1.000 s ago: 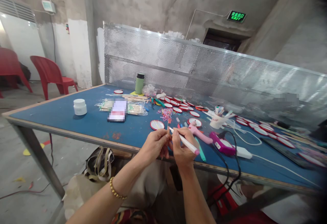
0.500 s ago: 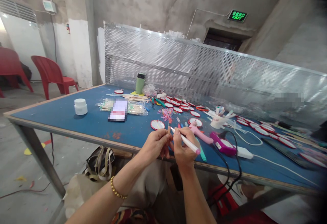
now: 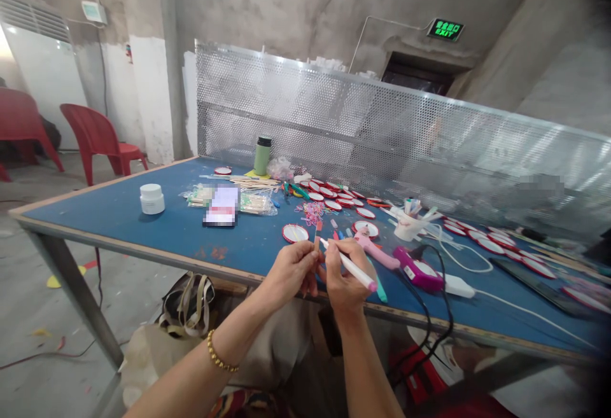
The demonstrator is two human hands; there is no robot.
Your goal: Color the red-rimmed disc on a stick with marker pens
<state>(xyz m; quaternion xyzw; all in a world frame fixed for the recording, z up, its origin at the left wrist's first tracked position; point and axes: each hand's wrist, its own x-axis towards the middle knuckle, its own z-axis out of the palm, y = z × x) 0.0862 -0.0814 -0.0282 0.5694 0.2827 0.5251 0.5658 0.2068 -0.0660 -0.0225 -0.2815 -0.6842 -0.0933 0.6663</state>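
Observation:
My left hand pinches a thin wooden stick with a red-coloured tip, held upright at the near edge of the blue table. My right hand grips a white marker pen with a pink end, and its tip touches the stick. Both hands are closed and close together. A gold bead bracelet sits on my left wrist. Just beyond the hands lie a round red-rimmed white disc and a pink glue gun.
Many red-rimmed discs, bagged wooden sticks, a white jar, a green flask, a cup of pens, a magenta device with cables cover the table. A perforated metal screen backs it. Red chairs stand left.
The hands stay together at the table edge; the pen tip shifts slightly along the stick. The view drifts a little.

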